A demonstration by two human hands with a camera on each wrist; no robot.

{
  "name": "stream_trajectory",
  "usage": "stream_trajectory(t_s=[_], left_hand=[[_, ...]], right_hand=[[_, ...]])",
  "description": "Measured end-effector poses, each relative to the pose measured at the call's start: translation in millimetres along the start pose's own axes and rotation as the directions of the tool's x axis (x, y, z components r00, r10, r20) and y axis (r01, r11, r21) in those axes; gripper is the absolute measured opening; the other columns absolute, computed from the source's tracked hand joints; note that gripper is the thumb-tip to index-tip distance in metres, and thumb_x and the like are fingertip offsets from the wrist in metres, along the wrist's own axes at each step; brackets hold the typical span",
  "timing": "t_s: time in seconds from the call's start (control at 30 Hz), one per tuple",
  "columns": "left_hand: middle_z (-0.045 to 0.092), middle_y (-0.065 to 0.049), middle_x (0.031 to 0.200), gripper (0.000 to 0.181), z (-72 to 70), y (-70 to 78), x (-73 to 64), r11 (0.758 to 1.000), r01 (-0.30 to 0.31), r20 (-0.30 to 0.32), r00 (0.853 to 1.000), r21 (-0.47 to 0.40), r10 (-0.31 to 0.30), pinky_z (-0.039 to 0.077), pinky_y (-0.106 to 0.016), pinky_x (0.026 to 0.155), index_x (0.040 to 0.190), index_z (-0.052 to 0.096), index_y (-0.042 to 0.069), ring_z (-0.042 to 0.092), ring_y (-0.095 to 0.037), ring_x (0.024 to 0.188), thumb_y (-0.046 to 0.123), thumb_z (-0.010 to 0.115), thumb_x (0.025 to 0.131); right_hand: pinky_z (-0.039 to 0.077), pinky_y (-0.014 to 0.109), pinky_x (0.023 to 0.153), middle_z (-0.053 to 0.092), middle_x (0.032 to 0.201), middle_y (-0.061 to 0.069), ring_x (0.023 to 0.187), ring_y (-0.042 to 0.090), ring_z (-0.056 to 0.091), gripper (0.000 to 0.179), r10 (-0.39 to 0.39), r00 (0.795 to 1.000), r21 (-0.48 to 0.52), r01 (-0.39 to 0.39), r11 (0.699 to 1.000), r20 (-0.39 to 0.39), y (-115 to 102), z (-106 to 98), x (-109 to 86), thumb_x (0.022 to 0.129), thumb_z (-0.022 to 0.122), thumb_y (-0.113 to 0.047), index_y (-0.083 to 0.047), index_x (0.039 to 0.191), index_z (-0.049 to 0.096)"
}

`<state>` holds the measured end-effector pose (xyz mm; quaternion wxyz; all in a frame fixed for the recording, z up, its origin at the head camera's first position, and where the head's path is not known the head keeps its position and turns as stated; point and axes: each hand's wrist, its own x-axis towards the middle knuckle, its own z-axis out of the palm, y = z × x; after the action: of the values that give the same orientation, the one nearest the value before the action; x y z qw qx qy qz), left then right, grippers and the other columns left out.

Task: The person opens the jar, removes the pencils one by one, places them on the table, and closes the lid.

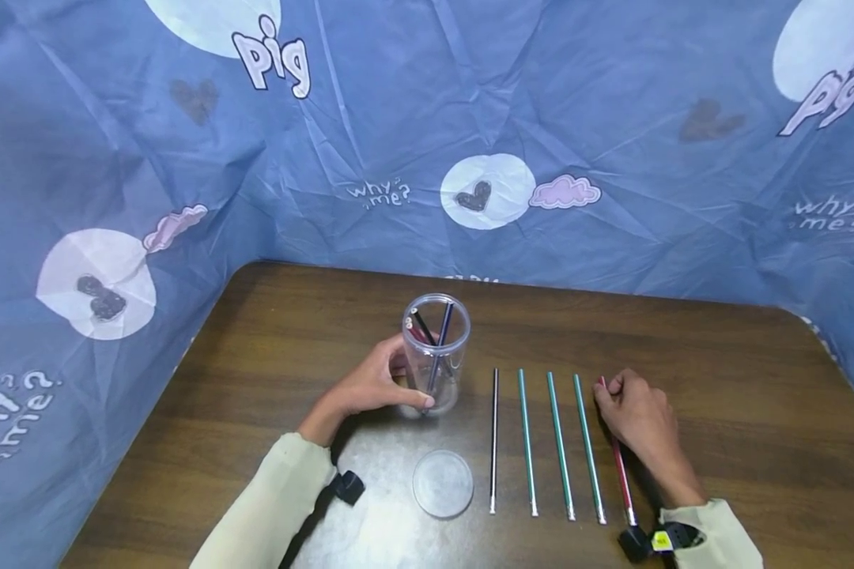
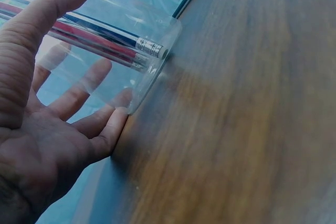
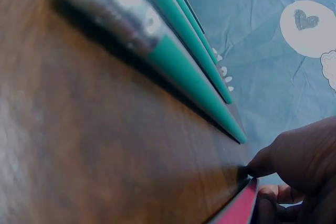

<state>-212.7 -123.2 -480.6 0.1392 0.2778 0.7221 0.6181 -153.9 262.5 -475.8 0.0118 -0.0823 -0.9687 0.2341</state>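
My left hand grips a clear plastic jar round its side, thumb in front and fingers behind. Several pencils lean inside it, dark and red ones; the left wrist view shows a blue pencil with its eraser end at the jar's bottom. On the right, my right hand pinches the far end of a red pencil lying on the table. In the right wrist view, thumb and fingers meet at the tip of that red pencil; the curled fingers are partly hidden.
Three teal pencils and a dark pencil lie in a row between the hands, eraser ends toward me. A round clear lid lies in front of the jar. Blue printed cloth hangs behind the wooden table.
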Motion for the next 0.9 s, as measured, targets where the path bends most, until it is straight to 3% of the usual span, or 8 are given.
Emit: stream_trajectory(t_s=[0.27, 0.63, 0.9], left_hand=[[0.064, -0.015, 0.125, 0.079, -0.1, -0.9, 1.2, 0.999, -0.033, 0.004, 0.999, -0.007, 0.033, 0.053, -0.040, 0.098, 0.137, 0.051, 0.001, 0.065, -0.029, 0.111, -0.002, 0.088, 0.067], [0.067, -0.015, 0.120, 0.075, 0.3, -1.0, -0.5, 1.000, -0.004, 0.011, 1.000, -0.004, 0.004, 0.054, -0.040, 0.095, 0.132, 0.052, 0.000, 0.066, -0.027, 0.106, -0.001, 0.088, 0.066], [0.067, -0.012, 0.119, 0.073, -0.3, -0.2, 0.9, 1.000, 0.002, 0.002, 1.000, 0.016, -0.002, 0.054, -0.040, 0.094, 0.131, 0.054, 0.002, 0.066, -0.026, 0.105, 0.002, 0.089, 0.067]], right_hand=[[0.046, 0.048, 0.057, 0.064, 0.077, 0.011, 0.071, 0.034, 0.061, 0.023, -0.028, 0.999, -0.006, 0.028, 1.000, -0.026, 1.2, -1.0, 2.2, 0.095, 0.061, -0.027, -0.005, 0.091, 0.059], [0.041, 0.037, 0.051, 0.059, 0.073, 0.008, 0.063, 0.025, 0.054, 0.027, -0.020, 0.999, 0.005, 0.020, 1.000, 0.029, 4.2, 1.6, -0.7, 0.098, 0.059, -0.028, -0.002, 0.097, 0.057], [0.045, 0.039, 0.058, 0.058, 0.077, 0.009, 0.068, 0.024, 0.056, 0.040, -0.005, 0.998, 0.031, 0.003, 1.000, 0.057, 3.8, -3.1, 2.2, 0.100, 0.055, -0.037, 0.002, 0.103, 0.056]])
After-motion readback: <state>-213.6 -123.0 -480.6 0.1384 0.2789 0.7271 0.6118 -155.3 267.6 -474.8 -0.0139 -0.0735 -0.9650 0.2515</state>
